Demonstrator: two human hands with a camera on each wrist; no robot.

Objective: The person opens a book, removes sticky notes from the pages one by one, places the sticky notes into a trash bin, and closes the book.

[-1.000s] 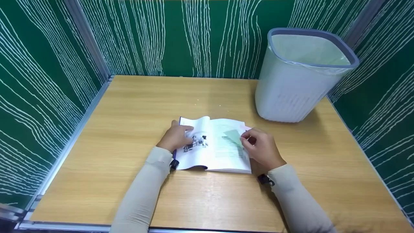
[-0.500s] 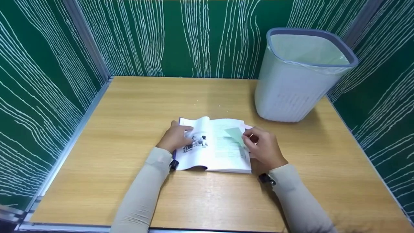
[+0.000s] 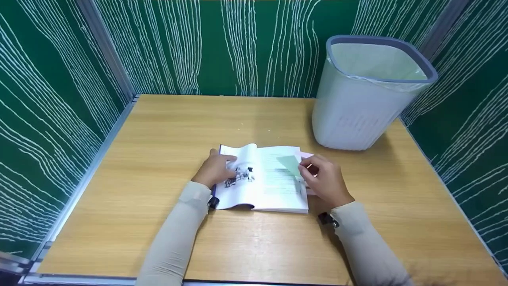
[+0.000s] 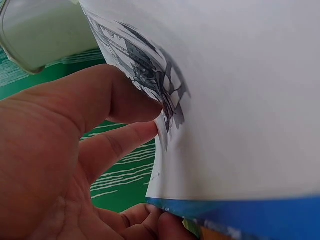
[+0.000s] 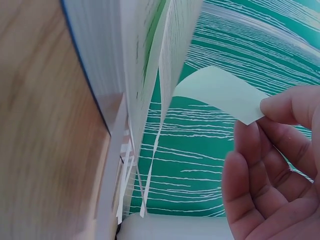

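An open book [image 3: 274, 200] lies on the table, with a drawing on its left page and printed text on its right. My left hand [image 3: 214, 169] grips the book's left side, the thumb on the illustrated page [image 4: 240, 100] and lower fingertips at the blue cover [image 4: 280, 215]. Between thumb and forefinger, my right hand [image 3: 323, 176] pinches one corner of a pale green sticky note [image 5: 220, 92]. The note slants over the right page; in the right wrist view its far end meets a page's edge. Pinkish paper slips [image 3: 310, 191] stick out from the book's right side, partly behind my right hand.
Behind the book to the right stands a tall white waste bin [image 3: 353, 115] with a grey rim and a thin liner. Green panels with white streaks [image 3: 222, 47] enclose the wooden table [image 3: 178, 127]. A few tiny white specks lie beyond the book.
My right hand has shifted slightly to the right, and the green note now stands out more clearly above the page. The left hand keeps its place on the book.
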